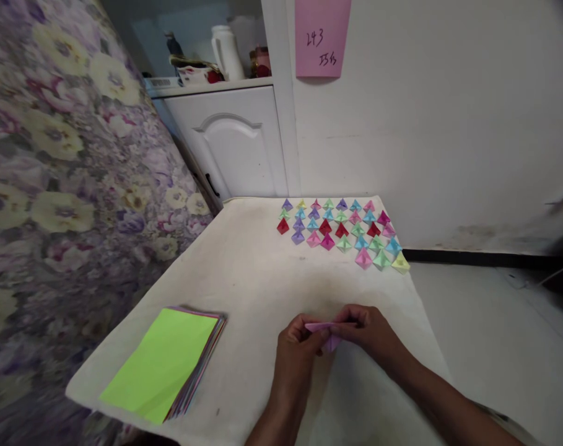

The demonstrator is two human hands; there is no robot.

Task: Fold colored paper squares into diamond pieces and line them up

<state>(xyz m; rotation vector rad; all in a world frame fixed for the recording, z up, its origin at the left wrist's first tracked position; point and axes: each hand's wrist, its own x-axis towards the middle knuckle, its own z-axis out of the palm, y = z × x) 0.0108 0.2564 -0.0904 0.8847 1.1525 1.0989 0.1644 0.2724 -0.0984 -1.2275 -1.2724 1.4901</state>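
Paper (332, 343), pink and partly folded, is held above the table (248, 371), nearer its right edge than its left. The left hand (296, 344) has its fingers closed in a pinch on the paper's left part; the right hand (365, 327) pinches the right part likewise. Small folded pieces (341, 230) sit in rows by the far right corner; a stack of coloured sheets (163, 359), lime green uppermost, lies at the near left corner.

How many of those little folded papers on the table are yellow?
2: one yellow piece in the back row, second from left; another yellow piece at the group's near right corner. None appears hidden.
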